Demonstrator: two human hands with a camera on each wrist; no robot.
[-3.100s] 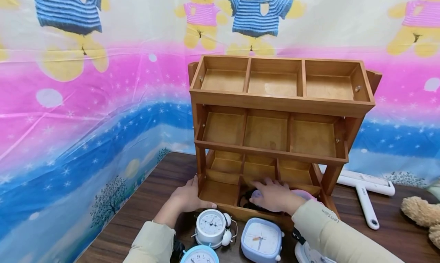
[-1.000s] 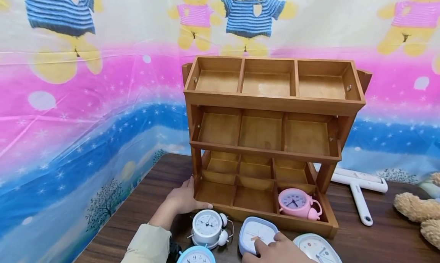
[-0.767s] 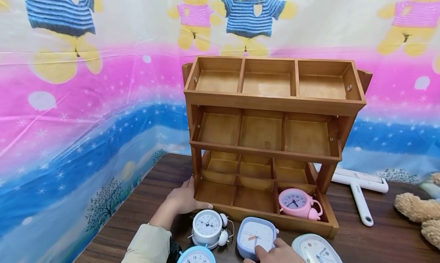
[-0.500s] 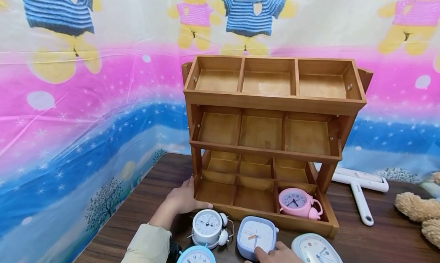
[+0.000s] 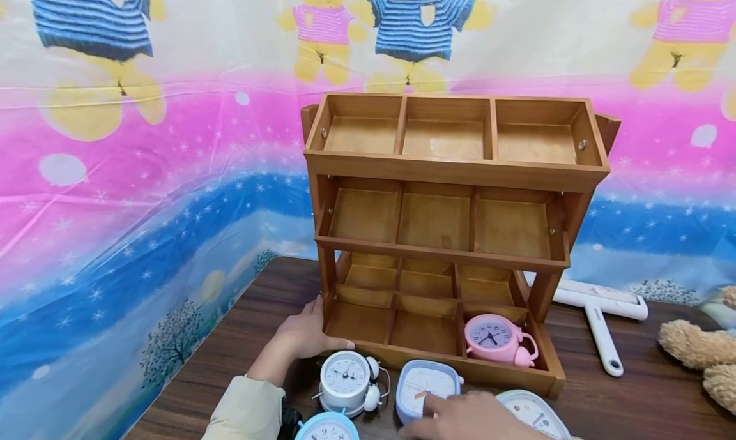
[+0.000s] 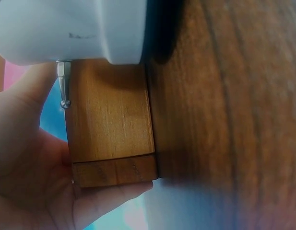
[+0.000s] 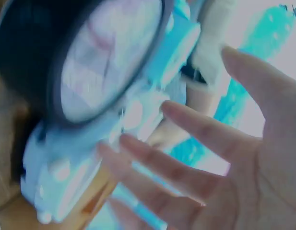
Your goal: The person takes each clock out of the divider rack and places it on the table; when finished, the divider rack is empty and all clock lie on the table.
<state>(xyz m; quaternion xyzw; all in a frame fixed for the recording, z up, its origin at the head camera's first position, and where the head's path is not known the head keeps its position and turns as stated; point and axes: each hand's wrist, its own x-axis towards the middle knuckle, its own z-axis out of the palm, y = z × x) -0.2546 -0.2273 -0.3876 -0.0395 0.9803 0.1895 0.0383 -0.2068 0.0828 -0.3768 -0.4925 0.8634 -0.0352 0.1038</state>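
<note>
My left hand [image 5: 301, 333] grips the front left corner of a wooden shelf [image 5: 454, 170], thumb on the front rim and fingers along the side. In the left wrist view, its fingers lie against the wood beside a white twin-bell alarm clock [image 6: 76, 31]. My right hand [image 5: 468, 417] is above a lavender square alarm clock [image 5: 409, 389], partly covering it. Spread fingers show in the right wrist view, near a black-rimmed round clock [image 7: 112, 62]. A pink alarm clock [image 5: 497, 341] sits in the bottom right compartment.
A light blue clock [image 5: 328, 428] and a pale oval clock [image 5: 535, 414] lie at the front. A white T-shaped roller tool [image 5: 600, 328] and a fluffy brown toy [image 5: 684, 344] are on the right. Patterned cloth [image 5: 218, 191] hangs behind the dark wooden table [image 5: 213, 363].
The right hand has left the bottom tray for the front clocks, and the pink clock now shows uncovered in the right compartment. Most recently the right hand moved further over the lavender clock.
</note>
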